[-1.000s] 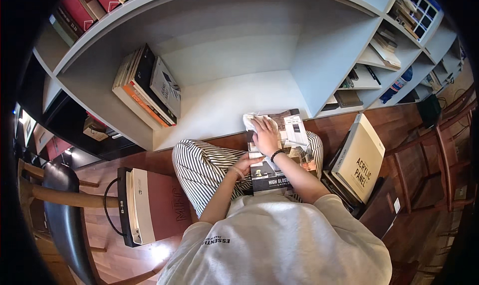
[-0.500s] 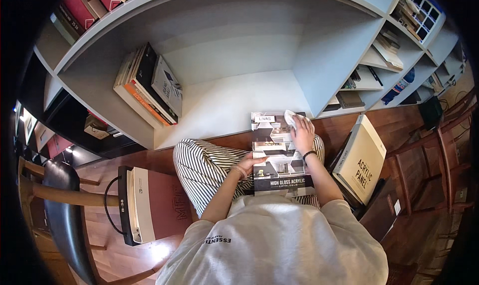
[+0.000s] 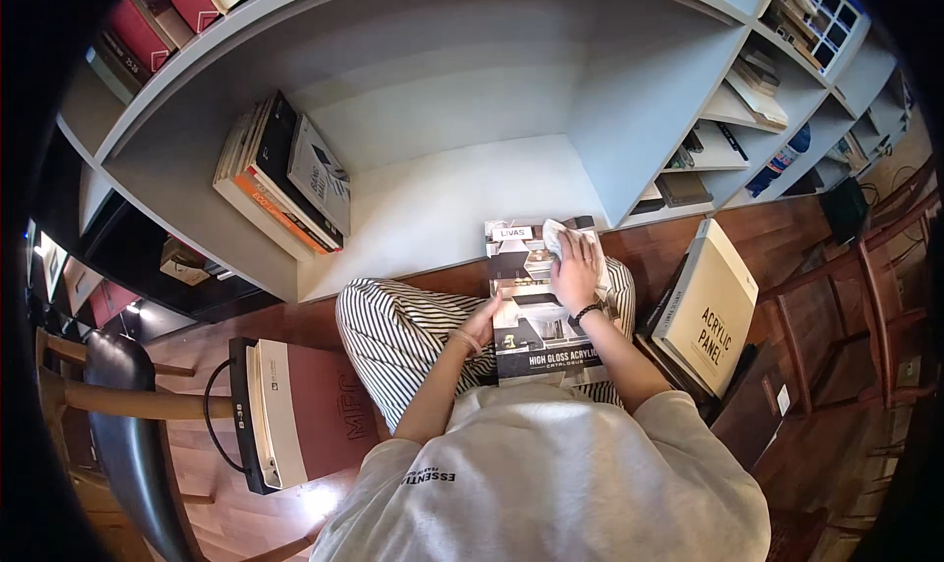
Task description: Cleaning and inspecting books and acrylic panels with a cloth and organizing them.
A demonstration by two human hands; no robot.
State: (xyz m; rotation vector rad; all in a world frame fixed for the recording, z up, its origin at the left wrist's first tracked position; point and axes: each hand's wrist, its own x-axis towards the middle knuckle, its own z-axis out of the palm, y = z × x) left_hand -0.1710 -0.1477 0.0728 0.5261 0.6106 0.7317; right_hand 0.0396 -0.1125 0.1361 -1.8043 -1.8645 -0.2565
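Note:
A catalogue [image 3: 536, 341] with a kitchen-picture cover lies across my lap, over my crossed legs in striped trousers. My left hand [image 3: 480, 323] grips its left edge, thumb on the cover and the other fingers hidden beneath. My right hand [image 3: 575, 279] presses a crumpled white cloth [image 3: 555, 239] against the upper part of the cover. That hand's fingers lie over the cloth and hide part of it. A dark beaded bracelet circles the right wrist.
Ahead stands a grey shelf unit [image 3: 462, 183] with several books and catalogues [image 3: 280, 174] leaning at its left. A cream sample book [image 3: 703, 311] rests on a pile to my right. At left are a maroon binder [image 3: 320, 405] and a black-seated chair [image 3: 123, 414]; a wooden chair [image 3: 870, 296] stands right.
My right hand has slid the cloth left and slightly down across the cover. My left hand still holds the catalogue's left edge. The whole view has shifted a little.

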